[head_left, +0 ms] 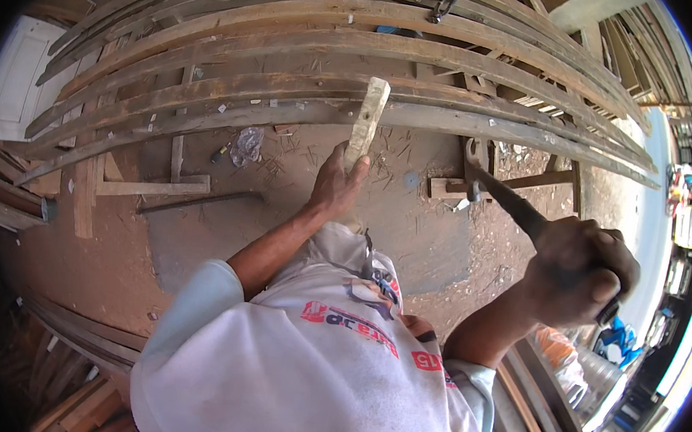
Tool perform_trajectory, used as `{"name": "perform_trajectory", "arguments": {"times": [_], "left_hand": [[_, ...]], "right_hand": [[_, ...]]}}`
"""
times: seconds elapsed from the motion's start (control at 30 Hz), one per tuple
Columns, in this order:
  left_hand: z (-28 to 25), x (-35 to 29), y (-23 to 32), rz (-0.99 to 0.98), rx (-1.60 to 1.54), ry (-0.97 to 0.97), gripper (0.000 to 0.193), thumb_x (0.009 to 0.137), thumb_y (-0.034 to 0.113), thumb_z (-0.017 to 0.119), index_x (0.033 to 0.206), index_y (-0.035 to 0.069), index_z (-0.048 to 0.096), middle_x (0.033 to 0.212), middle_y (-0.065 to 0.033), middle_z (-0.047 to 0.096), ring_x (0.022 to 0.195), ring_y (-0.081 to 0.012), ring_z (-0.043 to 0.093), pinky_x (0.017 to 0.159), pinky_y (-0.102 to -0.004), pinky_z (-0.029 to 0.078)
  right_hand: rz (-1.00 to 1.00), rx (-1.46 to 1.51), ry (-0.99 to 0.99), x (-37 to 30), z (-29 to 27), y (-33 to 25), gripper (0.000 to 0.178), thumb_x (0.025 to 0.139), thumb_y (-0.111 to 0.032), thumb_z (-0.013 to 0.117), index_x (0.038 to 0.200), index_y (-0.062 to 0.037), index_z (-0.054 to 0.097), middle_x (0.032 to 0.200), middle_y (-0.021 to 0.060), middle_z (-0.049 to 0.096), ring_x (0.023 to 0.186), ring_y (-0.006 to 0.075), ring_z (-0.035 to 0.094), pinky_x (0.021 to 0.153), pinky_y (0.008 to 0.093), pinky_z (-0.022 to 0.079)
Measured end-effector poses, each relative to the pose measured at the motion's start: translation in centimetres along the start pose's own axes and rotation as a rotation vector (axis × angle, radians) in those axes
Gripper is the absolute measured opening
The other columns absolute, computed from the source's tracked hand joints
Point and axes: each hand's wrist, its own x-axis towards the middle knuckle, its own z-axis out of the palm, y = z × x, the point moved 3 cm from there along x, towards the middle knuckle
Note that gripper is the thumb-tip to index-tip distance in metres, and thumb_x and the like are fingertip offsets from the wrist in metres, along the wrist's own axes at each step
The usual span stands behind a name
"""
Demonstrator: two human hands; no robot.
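Observation:
In my left hand point(339, 181) is a short, pale piece of wood point(369, 116), gripped at its lower end and pointing up and away from me. A dark spot shows on its face. On the right, my raised right hand point(581, 271) is closed round the dark handle of a claw hammer point(517, 209). The hammer's head points away to the upper left, apart from the wood piece. The far end of the wood piece overlaps the nearest of the long planks in view; whether it touches them I cannot tell.
Several long planks point(289, 114) lie across wooden trestles point(153, 189) ahead of me. A clamp point(442, 6) sits on the far planks. On the dirt floor lie scattered nails, wood chips and a crumpled clear plastic bag point(246, 146). More timber point(546, 410) is stacked behind at right.

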Motion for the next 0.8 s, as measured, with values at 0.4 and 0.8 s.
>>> {"name": "perform_trajectory", "arguments": {"times": [0.4, 0.8], "left_hand": [[0.7, 3.7, -1.2, -0.188, 0.119, -0.121, 0.065, 0.093, 0.048, 0.069, 0.127, -0.004, 0.051, 0.103, -0.0215, 0.067, 0.095, -0.0314, 0.066, 0.088, -0.0422, 0.052], [3.1, 3.3, -0.3, -0.34, -0.191, 0.217, 0.064, 0.1, 0.06, 0.055, 0.119, -0.001, 0.058, 0.078, -0.0054, 0.059, 0.067, -0.0141, 0.057, 0.064, -0.0339, 0.05]], "right_hand": [[0.329, 0.02, 0.0, 8.3, 3.7, 19.9, 0.036, 0.101, -0.031, 0.067, 0.087, 0.0008, 0.056, 0.059, 0.0083, 0.055, 0.044, 0.0144, 0.052, 0.038, 0.0271, 0.04], [0.276, 0.15, -0.255, 10.2, 6.0, 24.3, 0.05, 0.096, -0.044, 0.074, 0.091, 0.0012, 0.054, 0.058, 0.0087, 0.054, 0.043, 0.0138, 0.052, 0.038, 0.0264, 0.04]]}}
